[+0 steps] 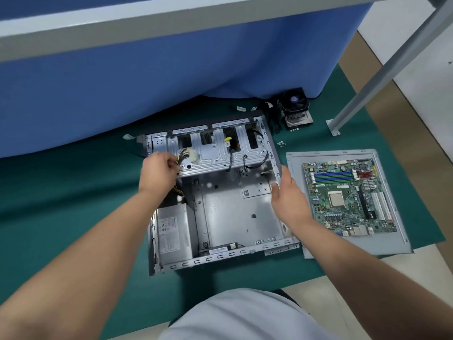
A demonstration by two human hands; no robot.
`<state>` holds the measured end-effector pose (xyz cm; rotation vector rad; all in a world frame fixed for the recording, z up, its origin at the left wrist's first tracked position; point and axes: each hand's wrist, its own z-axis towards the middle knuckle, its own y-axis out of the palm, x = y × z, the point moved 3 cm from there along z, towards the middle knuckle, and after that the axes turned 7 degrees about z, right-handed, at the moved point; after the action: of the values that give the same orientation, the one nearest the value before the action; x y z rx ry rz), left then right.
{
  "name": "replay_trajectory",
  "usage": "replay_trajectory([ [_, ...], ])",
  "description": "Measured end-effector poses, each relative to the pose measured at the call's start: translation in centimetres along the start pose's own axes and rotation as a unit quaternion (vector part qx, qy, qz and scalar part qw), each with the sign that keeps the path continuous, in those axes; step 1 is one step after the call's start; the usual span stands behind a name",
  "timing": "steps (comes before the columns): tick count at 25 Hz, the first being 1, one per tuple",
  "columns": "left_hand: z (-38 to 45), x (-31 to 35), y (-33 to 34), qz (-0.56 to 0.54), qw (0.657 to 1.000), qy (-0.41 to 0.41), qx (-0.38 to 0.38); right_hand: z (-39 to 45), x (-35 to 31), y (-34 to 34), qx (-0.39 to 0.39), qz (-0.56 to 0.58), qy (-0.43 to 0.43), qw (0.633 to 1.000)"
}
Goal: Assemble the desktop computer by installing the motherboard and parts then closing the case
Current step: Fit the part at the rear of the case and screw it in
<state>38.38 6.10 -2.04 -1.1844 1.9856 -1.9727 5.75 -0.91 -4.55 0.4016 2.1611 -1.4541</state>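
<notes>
A green mat (73,204) is lying under everything. The open case (228,212) is sitting in the middle of it. Its side panel (296,168) is lying to the right, with the motherboard (348,197) resting on top. The left hand (157,171) is pinching the power cables (186,155) at the case's far left. The right hand (286,192) is gripping the case's right wall. The fan (295,105) is sitting far back, with screws (281,143) nearby.

The open computer case (220,207) is bare sheet metal, pale grey with a dull sheen, its floor lightly smudged. The side panel (294,192) on the right is the same matt grey metal. On it lies the motherboard (348,197), green laminate with glossy plastic slots. The mat (61,204) beneath is matt dark green cloth; the far drape (147,77) is blue fabric
</notes>
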Motion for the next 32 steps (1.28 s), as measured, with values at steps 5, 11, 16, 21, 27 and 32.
replay_trajectory([
  [5,0.2,0.2,-0.2,0.0,0.999,0.019,-0.028,0.0,0.0,-0.2,-0.022,0.014,0.008,1.0],
  [11,-2.4,0.6,1.3,0.17,0.955,0.244,0.011,-3.7,2.2,-0.6,-0.114,0.09,0.061,0.988],
  [16,-1.6,0.8,2.2,0.319,0.901,0.294,-0.014,-6.1,3.5,-0.3,-0.135,0.019,0.124,0.983],
  [21,-0.9,0.9,2.5,0.336,0.887,0.317,-0.015,-5.8,2.8,-0.3,-0.125,0.0,0.137,0.983],
  [27,-0.8,0.1,1.9,0.353,0.883,0.307,-0.025,-5.3,2.2,-0.7,-0.132,-0.01,0.113,0.985],
  [32,-2.1,-2.6,0.8,0.356,0.9,0.251,-0.026,-2.9,0.7,-0.2,-0.156,-0.028,0.068,0.985],
])
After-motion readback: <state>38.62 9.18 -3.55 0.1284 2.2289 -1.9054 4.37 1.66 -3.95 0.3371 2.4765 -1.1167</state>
